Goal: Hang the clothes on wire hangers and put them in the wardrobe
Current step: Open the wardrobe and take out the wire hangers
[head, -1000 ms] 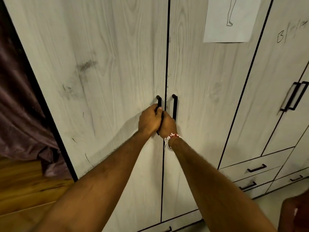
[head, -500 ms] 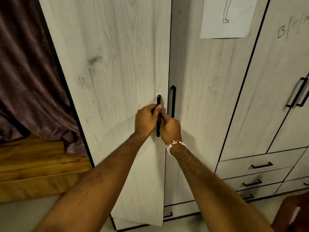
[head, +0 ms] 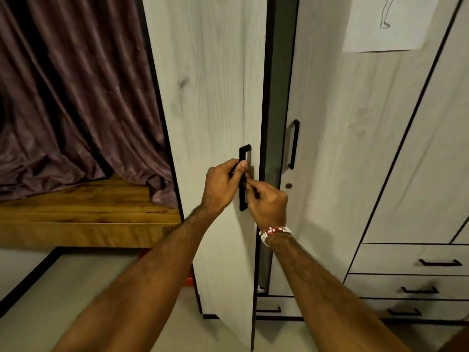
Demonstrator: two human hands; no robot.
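Centre frame: left hand point(head: 221, 187) and right hand point(head: 269, 202) grip the door handle point(head: 244, 152), apparently to swing the wardrobe door point(head: 215, 97) open.

Your left hand point(head: 220, 187) gripping the black handle point(head: 242, 154) of the wardrobe door point(head: 215, 85), door ajar, your right hand point(head: 269, 204) curled on the same handle, purple curtain point(head: 76, 97) at left

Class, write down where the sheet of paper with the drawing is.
Head view, upper right: the paper is on the shut door beside the open door, above its black handle.
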